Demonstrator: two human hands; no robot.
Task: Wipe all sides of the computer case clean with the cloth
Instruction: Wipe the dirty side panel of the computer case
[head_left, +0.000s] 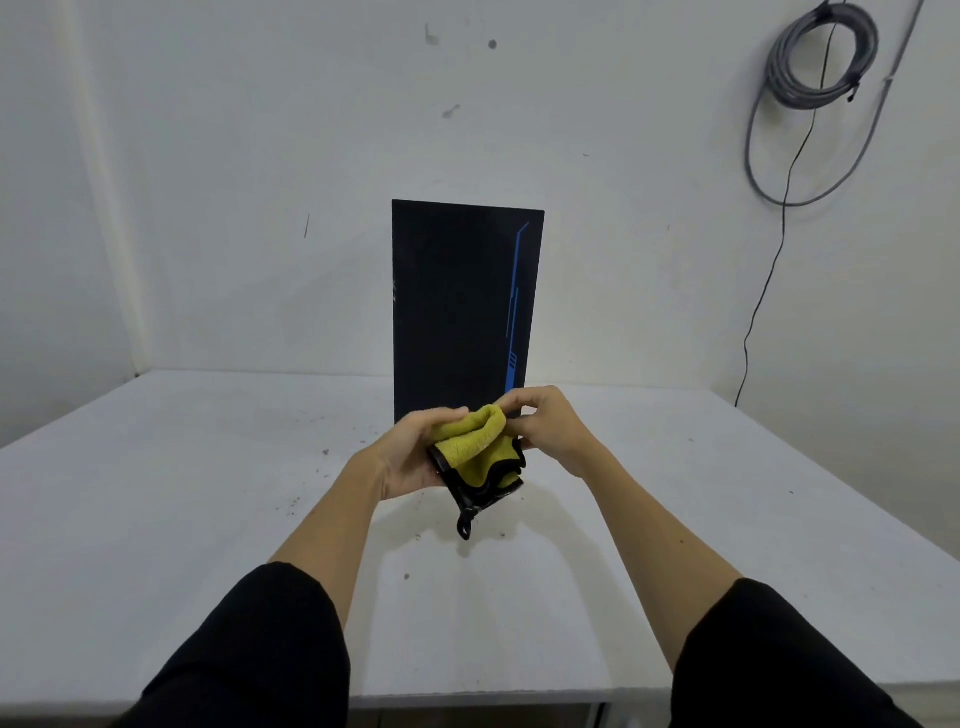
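White tabletop (208, 519) is carrying scattered dark specks, white walls (208, 156) behind. Left hand (410, 457) is gripping the yellow black-edged cloth (480, 452) from below; right hand (550, 426) is pinching its top fold. Hands and cloth are hiding the bottom edge of the upright black computer case (457, 306), which is standing mid-tabletop; only its front face is showing. Grey cable coil (821, 57) is hanging on the wall, far right.

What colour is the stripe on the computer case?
Blue, on the tall black computer case, seen from the head view.

Both arms outstretched — left hand (410, 452), right hand (545, 426) gripping.
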